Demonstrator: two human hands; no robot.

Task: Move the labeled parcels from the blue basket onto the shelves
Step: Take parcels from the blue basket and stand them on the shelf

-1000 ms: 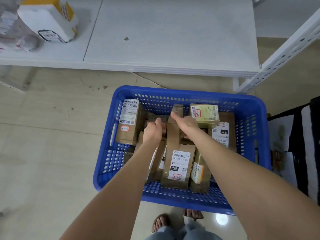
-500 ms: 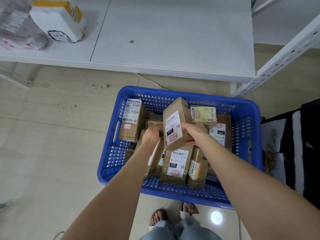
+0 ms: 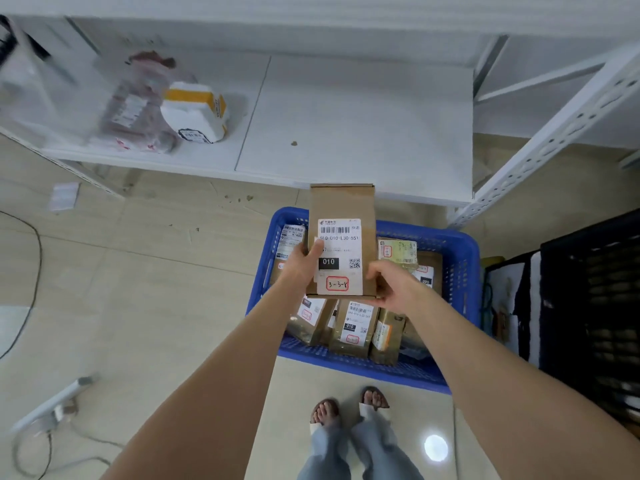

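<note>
I hold a brown cardboard parcel label-up above the blue basket. Its white label reads 010 and carries a red-boxed handwritten 3-3-8. My left hand grips its left edge, thumb on the label. My right hand grips its lower right corner. Several more labeled brown parcels stand in the basket on the floor below. The white shelf lies just beyond the basket.
On the shelf's left sit a white and yellow package and a blurred pinkish bag. A white perforated shelf post rises at right. A black crate stands right of the basket. Cables trail on the floor at left.
The parcel has been lifted out of the basket and turned label-up, now held higher with both hands. The view has tilted up, showing more of the shelf.
</note>
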